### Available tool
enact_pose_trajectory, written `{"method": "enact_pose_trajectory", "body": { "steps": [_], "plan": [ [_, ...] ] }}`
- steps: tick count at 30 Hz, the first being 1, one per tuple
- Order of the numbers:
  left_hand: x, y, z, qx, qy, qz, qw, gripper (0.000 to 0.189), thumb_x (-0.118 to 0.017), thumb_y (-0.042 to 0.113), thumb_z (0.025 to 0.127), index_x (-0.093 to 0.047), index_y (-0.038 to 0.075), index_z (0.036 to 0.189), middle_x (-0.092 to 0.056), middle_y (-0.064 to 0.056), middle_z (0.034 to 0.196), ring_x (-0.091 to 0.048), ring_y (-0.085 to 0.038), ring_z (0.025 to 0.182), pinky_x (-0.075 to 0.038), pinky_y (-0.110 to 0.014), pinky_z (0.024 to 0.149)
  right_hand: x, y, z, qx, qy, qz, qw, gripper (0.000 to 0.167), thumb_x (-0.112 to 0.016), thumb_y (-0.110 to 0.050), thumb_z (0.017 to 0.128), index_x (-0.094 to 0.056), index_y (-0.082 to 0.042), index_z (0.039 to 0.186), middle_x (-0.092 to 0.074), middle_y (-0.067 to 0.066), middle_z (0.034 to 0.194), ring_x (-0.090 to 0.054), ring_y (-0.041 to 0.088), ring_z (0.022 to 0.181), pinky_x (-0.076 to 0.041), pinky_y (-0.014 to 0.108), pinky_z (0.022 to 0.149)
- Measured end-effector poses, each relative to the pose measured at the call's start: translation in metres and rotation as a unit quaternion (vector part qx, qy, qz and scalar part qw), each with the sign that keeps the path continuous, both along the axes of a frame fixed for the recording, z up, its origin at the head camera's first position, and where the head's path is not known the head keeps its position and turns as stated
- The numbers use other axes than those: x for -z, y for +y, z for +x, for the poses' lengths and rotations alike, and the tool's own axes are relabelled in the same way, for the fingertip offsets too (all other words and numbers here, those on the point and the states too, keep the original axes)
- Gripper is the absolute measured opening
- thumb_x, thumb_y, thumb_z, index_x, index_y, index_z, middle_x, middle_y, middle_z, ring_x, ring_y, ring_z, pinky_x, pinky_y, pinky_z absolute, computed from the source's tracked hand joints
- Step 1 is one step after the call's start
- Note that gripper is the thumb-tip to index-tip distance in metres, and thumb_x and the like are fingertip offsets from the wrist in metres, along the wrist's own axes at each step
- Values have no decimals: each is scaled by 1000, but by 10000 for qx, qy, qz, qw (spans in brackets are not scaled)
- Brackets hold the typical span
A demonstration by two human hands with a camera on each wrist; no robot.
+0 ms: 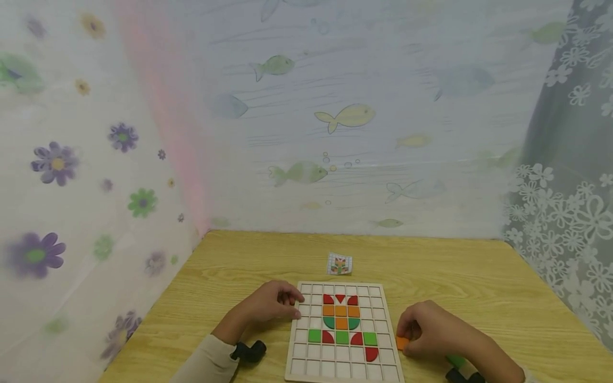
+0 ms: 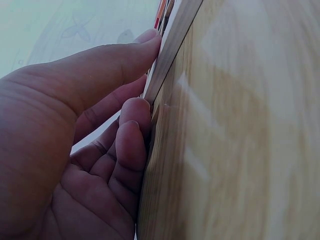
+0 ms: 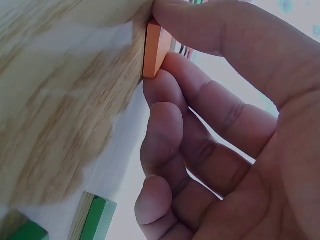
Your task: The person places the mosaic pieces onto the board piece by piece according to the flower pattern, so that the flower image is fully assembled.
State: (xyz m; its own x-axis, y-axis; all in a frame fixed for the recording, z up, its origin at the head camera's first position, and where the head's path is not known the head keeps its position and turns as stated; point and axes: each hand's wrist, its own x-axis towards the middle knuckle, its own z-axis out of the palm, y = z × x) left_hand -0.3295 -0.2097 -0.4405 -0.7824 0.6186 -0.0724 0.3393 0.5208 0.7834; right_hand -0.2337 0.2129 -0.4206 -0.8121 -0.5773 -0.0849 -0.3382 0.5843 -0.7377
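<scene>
A pale wooden grid board [image 1: 313, 367] lies on the table. Red, orange, teal and green tiles form a pattern on it, with a red quarter-round tile [image 1: 371, 354] lowest. My left hand [image 1: 270, 302] touches the board's left rim. In the left wrist view the thumb [image 2: 120, 60] rests on that rim [image 2: 172, 47], the other fingers loosely bent beside it. Right of the board, my right hand [image 1: 433, 330] pinches an orange tile [image 1: 403, 343] between thumb and fingertips. In the right wrist view this orange tile [image 3: 154, 52] stands close over the wooden surface.
A small printed card [image 1: 339, 264] with a coloured pattern lies beyond the board. A green piece [image 1: 456, 361] is partly hidden under the right forearm; the right wrist view shows two green pieces [image 3: 98, 220]. Patterned curtains [image 1: 354, 175] border the wooden table [image 1: 431, 260].
</scene>
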Motion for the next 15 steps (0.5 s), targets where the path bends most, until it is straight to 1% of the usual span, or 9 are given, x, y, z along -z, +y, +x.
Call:
{"method": "enact_pose_trajectory", "body": {
  "steps": [4, 8, 11, 15],
  "plan": [
    [-1, 0, 1, 10, -12, 10, 10000, 29, -83, 32, 90, -77, 22, 116, -66, 1, 100, -59, -17, 86, -51, -28, 73, -1, -1, 1, -17, 134, 51, 9999, 17, -86, -15, 81, -76, -21, 92, -70, -8, 87, -62, 5, 73, -53, 25, 63],
    [-1, -1, 1, -8, -34, 24, 10000, 28, -83, 32, 90, -77, 22, 116, -66, 0, 99, -59, -17, 85, -51, -28, 72, -5, -1, 2, 52, 297, 201, 9993, 17, -86, -17, 81, -76, -23, 92, -69, -9, 87, -60, 5, 72, -52, 25, 62],
    [0, -1, 1, -3, -23, 23, 10000, 28, -83, 31, 90, -77, 22, 116, -66, 1, 100, -59, -17, 85, -51, -28, 73, -9, -2, 3, 64, 306, 201, 9993, 17, -87, -20, 81, -76, -23, 93, -70, -9, 88, -60, 5, 71, -52, 26, 62],
    [-1, 0, 1, 21, -18, 30, 10000, 27, -83, 31, 90, -77, 23, 116, -66, 1, 101, -59, -16, 86, -51, -28, 74, -12, -6, 3, -19, 330, 152, 9993, 17, -88, -24, 81, -76, -24, 94, -70, -10, 90, -59, 5, 72, -52, 26, 62]
  ]
}}
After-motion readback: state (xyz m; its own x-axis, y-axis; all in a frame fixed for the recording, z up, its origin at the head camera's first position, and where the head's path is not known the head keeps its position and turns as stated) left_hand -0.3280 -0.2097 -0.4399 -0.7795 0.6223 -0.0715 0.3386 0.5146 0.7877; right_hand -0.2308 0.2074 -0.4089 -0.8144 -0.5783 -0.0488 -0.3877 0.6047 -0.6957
